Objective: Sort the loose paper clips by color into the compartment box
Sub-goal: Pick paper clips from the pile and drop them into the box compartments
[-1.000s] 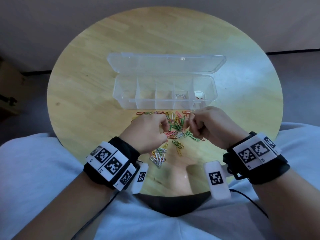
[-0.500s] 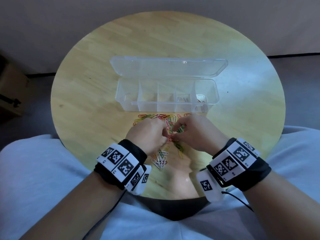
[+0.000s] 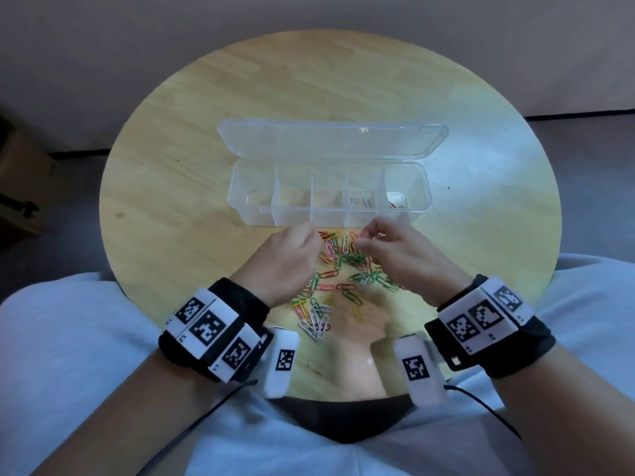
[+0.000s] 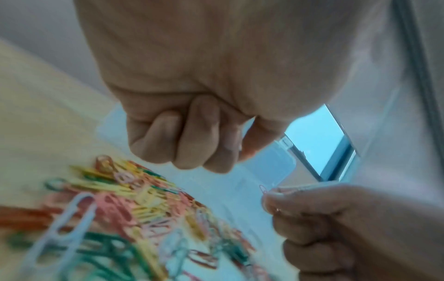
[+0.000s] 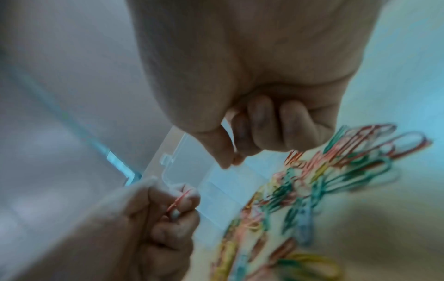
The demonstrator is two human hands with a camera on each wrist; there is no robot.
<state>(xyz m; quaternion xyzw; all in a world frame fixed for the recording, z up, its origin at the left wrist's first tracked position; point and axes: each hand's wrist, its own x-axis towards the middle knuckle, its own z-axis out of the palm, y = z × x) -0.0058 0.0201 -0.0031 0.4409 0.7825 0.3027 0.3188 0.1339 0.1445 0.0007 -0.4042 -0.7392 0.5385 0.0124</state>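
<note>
A: We are watching both hands hover just in front of the compartment box (image 3: 343, 217). The left hand (image 3: 285, 266) is pinching a reddish clip (image 5: 179, 199) between thumb and finger, other fingers curled in. The right hand (image 3: 395, 255) is pinching a pink one (image 4: 263, 188) the same way.

B: The loose paper clips (image 3: 343, 266) are lying in a tangle on the desk (image 3: 178, 201), from the box's front wall back toward the person's lap.

A: Risk, as we are judging it: thin wire held only by fingertips could slip out over the pile and be lost among like colours. Hooked clips could also be riding along.

B: Red and pink are reading close in this dim light, so a wrong compartment is possible. A few pale clips (image 3: 359, 201) are sitting fourth from the box's left end, reddish ones (image 3: 395, 205) in the last.

A: Room: the open lid (image 3: 330, 139) is lying flat behind the box, so the tops are free. Bare desk is showing on either side of the box.

B: We are noting that the low dividers could let a tossed clip hop across.
</note>
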